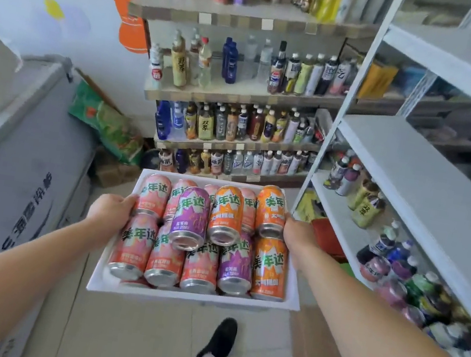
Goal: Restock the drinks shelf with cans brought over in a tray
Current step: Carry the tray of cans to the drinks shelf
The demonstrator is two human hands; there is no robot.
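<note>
I carry a white foam tray at waist height, packed with several drink cans lying on their sides in pink, purple and orange. A purple can and an orange can lie on top of the lower layer. My left hand grips the tray's left rim and my right hand grips its right rim. The wooden drinks shelf stands straight ahead, its tiers filled with bottles and with cans on the top tier.
A white metal rack with bottles and cans runs along the right. A grey chest freezer stands on the left, green bags behind it. Cardboard lies on the tiled floor. My black shoe steps forward below the tray.
</note>
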